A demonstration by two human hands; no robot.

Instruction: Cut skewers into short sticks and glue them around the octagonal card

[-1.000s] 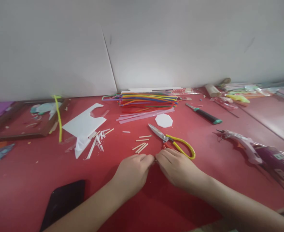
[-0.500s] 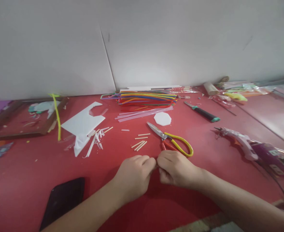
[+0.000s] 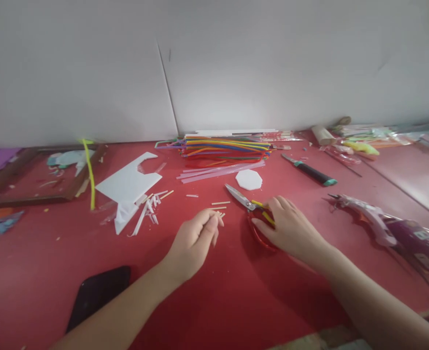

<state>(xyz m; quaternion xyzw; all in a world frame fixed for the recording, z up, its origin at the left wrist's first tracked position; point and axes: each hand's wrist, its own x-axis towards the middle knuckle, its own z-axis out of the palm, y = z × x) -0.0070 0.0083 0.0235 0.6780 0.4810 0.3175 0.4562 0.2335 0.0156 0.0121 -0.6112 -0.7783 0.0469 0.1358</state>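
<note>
My left hand (image 3: 194, 240) hovers over the red table (image 3: 214, 291) with its fingers pinched on a small pale stick near several short sticks (image 3: 218, 208). My right hand (image 3: 291, 228) lies over the yellow and red handles of the scissors (image 3: 249, 204), fingers spread and touching them. The scissor blades point to the upper left. A white octagonal piece (image 3: 249, 179) lies just beyond the scissors.
A bundle of coloured strips (image 3: 225, 148) rests by the wall. White foam sheet and scraps (image 3: 129, 187) sit at left, with a wooden frame (image 3: 35, 180) and a yellow-green pipe cleaner (image 3: 89, 175). A craft knife (image 3: 309, 171), glue gun (image 3: 382, 223) and dark phone (image 3: 98, 296) also lie here.
My hands, which were pinched together at the table's middle, have parted. The right hand moved up and right onto the scissor handles; the left hand moved slightly up toward the short sticks.
</note>
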